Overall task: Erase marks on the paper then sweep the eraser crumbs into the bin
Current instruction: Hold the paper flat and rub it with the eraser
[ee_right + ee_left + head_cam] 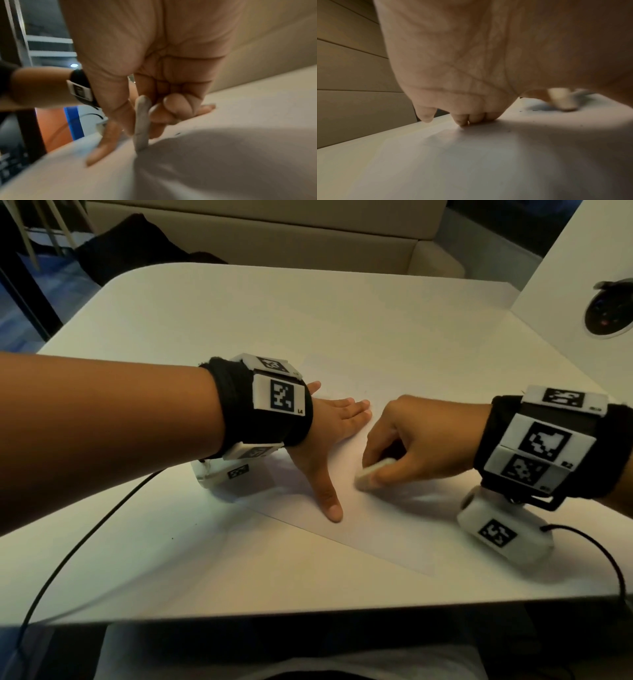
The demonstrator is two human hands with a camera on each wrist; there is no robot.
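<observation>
A white sheet of paper (387, 529) lies on the white table (212, 330). My left hand (329, 436) lies flat on the sheet with fingers straight and thumb spread, pressing it down. My right hand (404, 440) pinches a flat pale eraser (371, 474) between thumb and curled fingers, its edge touching the paper just right of my left thumb. The right wrist view shows the eraser (141, 123) standing on edge on the paper (223, 169). Tiny dark crumbs (509, 131) dot the sheet near my left fingers (476, 119). No bin is in sight.
A black cable (68, 553) runs over the table's near left part. A second white table (589, 258) with a round dark cable port (608, 309) abuts at the right. A beige bench (274, 231) stands beyond the far edge.
</observation>
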